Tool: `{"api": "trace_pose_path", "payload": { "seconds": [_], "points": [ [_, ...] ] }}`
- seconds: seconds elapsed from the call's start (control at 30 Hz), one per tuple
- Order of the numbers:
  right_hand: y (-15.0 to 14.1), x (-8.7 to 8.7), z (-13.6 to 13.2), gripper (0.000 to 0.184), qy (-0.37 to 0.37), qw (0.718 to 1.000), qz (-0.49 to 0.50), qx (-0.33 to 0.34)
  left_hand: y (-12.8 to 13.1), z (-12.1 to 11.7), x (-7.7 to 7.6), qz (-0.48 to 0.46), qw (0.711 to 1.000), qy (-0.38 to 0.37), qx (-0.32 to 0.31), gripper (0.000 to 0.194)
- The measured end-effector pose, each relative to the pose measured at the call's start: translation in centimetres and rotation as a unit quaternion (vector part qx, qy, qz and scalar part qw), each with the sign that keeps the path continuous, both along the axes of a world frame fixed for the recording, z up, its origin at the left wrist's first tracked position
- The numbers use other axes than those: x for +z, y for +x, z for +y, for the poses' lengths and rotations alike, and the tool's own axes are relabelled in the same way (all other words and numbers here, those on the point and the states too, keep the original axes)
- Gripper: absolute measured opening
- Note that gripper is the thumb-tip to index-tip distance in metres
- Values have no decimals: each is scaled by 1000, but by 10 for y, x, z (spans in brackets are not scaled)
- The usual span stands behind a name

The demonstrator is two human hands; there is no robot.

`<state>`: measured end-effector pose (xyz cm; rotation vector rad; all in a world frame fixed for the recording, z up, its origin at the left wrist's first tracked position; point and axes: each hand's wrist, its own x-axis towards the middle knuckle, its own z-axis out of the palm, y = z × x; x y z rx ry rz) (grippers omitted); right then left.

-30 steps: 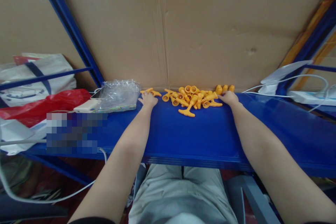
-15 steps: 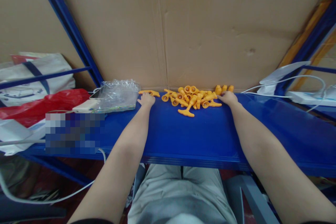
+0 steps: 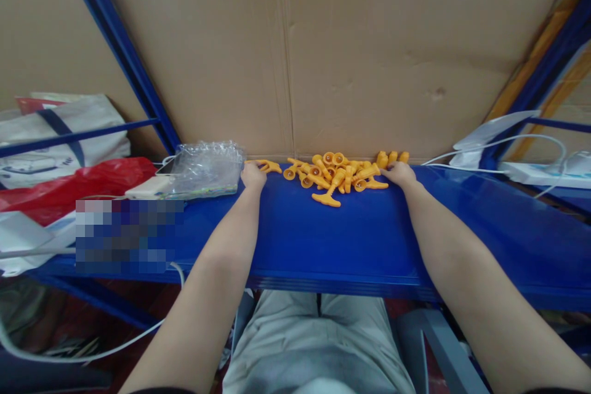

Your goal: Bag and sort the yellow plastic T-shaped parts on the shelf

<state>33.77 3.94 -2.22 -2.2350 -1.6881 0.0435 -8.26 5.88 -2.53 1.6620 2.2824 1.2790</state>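
Note:
At the back of the blue tabletop, my left hand (image 3: 253, 176) is closed around the left part of a yellow T-shaped handle (image 3: 271, 167), lying apart from the pile. My fingertips there are partly hidden. Several similar yellow handles (image 3: 333, 173) lie in a loose heap between my hands, some showing round hollow ends. One T-shaped piece (image 3: 326, 199) sticks out toward me. My right hand (image 3: 401, 175) rests at the heap's right side with thumb and fingers apart. Just behind it, three yellow pieces (image 3: 393, 157) stand upright in a row; whether my fingers touch them is unclear.
A cardboard panel (image 3: 351, 61) rises behind the blue table (image 3: 332, 246). Left are a clear plastic bag pack (image 3: 207, 169), a red bag (image 3: 92, 181) and a canvas bag (image 3: 101, 126). White cables and a power strip (image 3: 530, 173) sit right. A blurred patch hides some items.
My left hand has shifted slightly left along the single yellow handle, and its spread thumb has drawn in. My right hand stays in nearly the same place.

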Motion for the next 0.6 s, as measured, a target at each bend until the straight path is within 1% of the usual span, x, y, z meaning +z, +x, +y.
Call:
{"api": "trace_pose_path", "payload": {
  "seconds": [0.1,0.17,0.23,0.3,0.37,0.4,0.47,0.5,0.6],
  "points": [
    [0,-1,0,43,2,1000,-5,3,1,-4,3,21,1000,6,1,30],
    [1,-2,0,44,3,1000,-8,3,6,-6,6,69,997,26,-14,31],
    [1,-1,0,44,4,1000,-7,2,14,-8,8,131,989,45,-55,32],
    [0,0,0,46,-1,1000,-7,4,24,-9,10,183,975,47,-119,33],
    [-2,3,0,49,-12,1000,-6,2,34,-10,10,225,959,21,-173,33],
    [-4,5,0,52,-19,1000,-6,-1,37,-11,10,241,953,-6,-183,34],
    [-7,8,0,59,-27,1000,-8,-14,41,-13,10,258,946,-54,-188,37],
    [-8,10,0,63,-28,999,-10,-21,42,-13,10,258,945,-66,-187,39],
    [-8,12,4,75,-33,999,-14,-33,40,-15,12,235,951,-53,-191,39]
  ]
}}
